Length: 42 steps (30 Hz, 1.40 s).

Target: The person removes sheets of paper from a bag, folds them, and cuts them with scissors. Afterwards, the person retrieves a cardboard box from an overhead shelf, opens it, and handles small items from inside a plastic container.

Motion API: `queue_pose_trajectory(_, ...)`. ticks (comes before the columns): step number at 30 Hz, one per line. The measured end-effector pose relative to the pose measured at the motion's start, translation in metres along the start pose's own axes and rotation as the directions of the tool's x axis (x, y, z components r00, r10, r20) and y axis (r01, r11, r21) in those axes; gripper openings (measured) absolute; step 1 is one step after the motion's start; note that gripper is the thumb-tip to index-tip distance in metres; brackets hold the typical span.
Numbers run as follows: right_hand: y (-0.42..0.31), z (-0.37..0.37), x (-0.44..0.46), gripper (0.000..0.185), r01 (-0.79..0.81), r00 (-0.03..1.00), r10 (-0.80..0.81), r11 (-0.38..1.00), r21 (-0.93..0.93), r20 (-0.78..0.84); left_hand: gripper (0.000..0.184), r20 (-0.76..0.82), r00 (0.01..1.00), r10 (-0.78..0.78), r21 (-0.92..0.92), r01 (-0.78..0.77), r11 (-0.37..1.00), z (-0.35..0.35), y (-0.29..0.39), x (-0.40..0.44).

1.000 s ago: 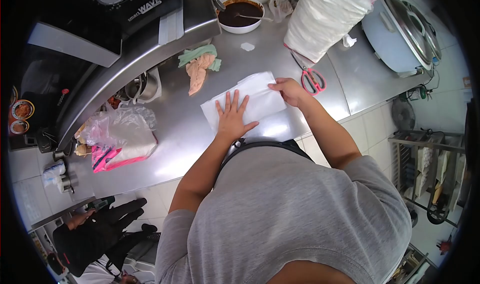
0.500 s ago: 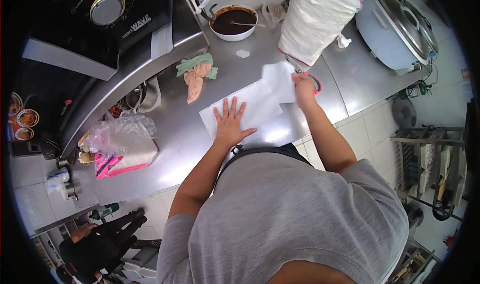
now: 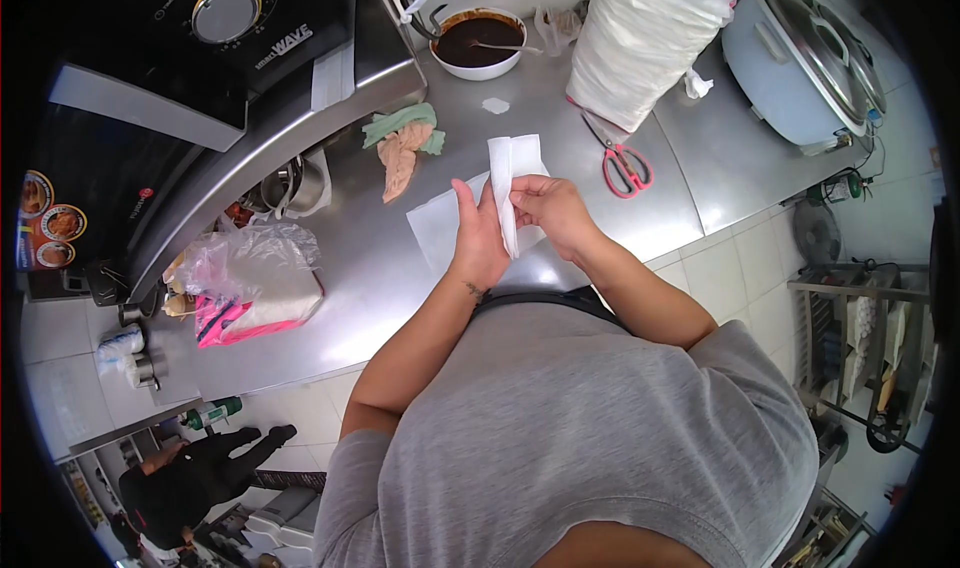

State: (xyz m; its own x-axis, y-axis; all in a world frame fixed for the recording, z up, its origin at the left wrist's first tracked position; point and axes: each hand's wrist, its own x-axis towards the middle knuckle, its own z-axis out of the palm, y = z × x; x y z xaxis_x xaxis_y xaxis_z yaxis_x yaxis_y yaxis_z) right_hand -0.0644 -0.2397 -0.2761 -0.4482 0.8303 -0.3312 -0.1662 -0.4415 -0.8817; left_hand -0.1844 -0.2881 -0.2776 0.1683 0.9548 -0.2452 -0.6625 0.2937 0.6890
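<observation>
A white paper-like sheet (image 3: pixel 505 188), partly folded, stands raised between my two hands over the counter. My right hand (image 3: pixel 553 213) pinches its near side with thumb and fingers. Against the other side lies my left hand (image 3: pixel 480 238), its thumb sticking up apart and its fingers partly hidden behind the sheet. Beneath them, another flat white piece (image 3: pixel 432 226) rests on the metal. Scissors with pink and black handles (image 3: pixel 627 168) lie to the right, blades pointing away, touched by neither hand.
At the back are a bowl of dark sauce (image 3: pixel 478 53), a tall stack of white bags (image 3: pixel 640 48) and a large lidded cooker (image 3: pixel 790 68). Crumpled cloths (image 3: pixel 402 148) and a bagged pink-edged pack (image 3: pixel 260 283) sit left. Another person (image 3: pixel 190 483) is at lower left.
My right hand has let go of the scissors, which now lie on the counter. Both hands have come together, and the white sheet is lifted and folded between them. My left hand no longer presses flat.
</observation>
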Motion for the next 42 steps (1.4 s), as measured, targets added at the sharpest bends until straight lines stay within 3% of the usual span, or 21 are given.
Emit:
queue_pose_trajectory(4,0.0,0.007,-0.003,0.026,0.026,1.0,-0.026,1.0,-0.015,-0.015,0.101,-0.026,1.0,0.012,-0.037,-0.012,0.999,-0.005,-0.003,-0.001)
queue_pose_trajectory(10,0.006,0.004,-0.001,0.032,0.067,0.997,-0.069,0.995,-0.077,-0.023,0.063,-0.049,0.999,0.021,-0.062,-0.024,0.998,-0.009,-0.008,-0.001)
queue_pose_trajectory(13,-0.003,-0.009,-0.002,0.032,0.13,0.988,-0.134,0.99,0.06,0.071,0.036,-0.194,0.979,-0.063,-0.123,0.039,0.992,-0.016,0.004,-0.004)
queue_pose_trajectory(16,-0.019,-0.028,-0.006,0.033,0.168,0.984,-0.171,0.983,0.074,0.041,0.024,-0.434,0.901,0.01,0.052,0.013,0.999,-0.058,-0.003,-0.013)
queue_pose_trajectory(19,-0.006,-0.068,0.01,0.036,0.243,0.97,-0.242,0.961,-0.135,0.023,0.012,-0.619,0.772,0.144,0.193,-0.028,0.981,-0.097,-0.009,-0.034)
queue_pose_trajectory(21,0.01,-0.087,0.022,0.031,0.207,0.975,-0.222,0.909,-0.362,0.0,0.011,-0.673,0.728,0.133,0.259,0.063,0.964,-0.12,-0.014,-0.049)
queue_pose_trajectory(23,0.03,-0.101,0.031,0.028,0.146,0.982,-0.189,0.752,-0.643,0.002,0.011,-0.677,0.72,0.151,0.355,0.14,0.924,-0.146,-0.024,-0.055)
queue_pose_trajectory(26,0.059,-0.1,0.045,0.027,-0.011,0.994,-0.043,0.861,-0.509,-0.095,0.012,-0.626,0.727,0.282,0.587,0.202,0.784,-0.183,-0.045,-0.054)
queue_pose_trajectory(29,0.074,-0.097,0.046,0.029,0.056,0.984,-0.155,0.748,-0.662,-0.092,0.012,-0.594,0.711,0.377,0.644,0.14,0.752,-0.175,-0.045,-0.05)
queue_pose_trajectory(32,0.093,-0.104,0.057,0.033,0.177,0.931,-0.358,0.616,-0.768,-0.073,0.013,-0.603,0.71,0.365,0.636,0.151,0.757,-0.166,-0.039,-0.052)
queue_pose_trajectory(38,0.074,-0.089,0.04,0.029,0.09,0.908,-0.373,0.618,-0.781,-0.19,0.016,-0.599,0.651,0.465,0.732,0.211,0.648,-0.17,-0.041,-0.049)
queue_pose_trajectory(41,0.091,-0.096,0.043,0.02,0.309,0.776,-0.63,0.382,-0.871,-0.002,0.018,-0.593,0.651,0.474,0.751,0.234,0.618,-0.177,-0.042,-0.047)
queue_pose_trajectory(42,0.09,-0.093,0.042,0.019,0.298,0.782,-0.623,0.381,-0.875,-0.005,0.018,-0.599,0.647,0.471,0.747,0.241,0.62,-0.175,-0.041,-0.047)
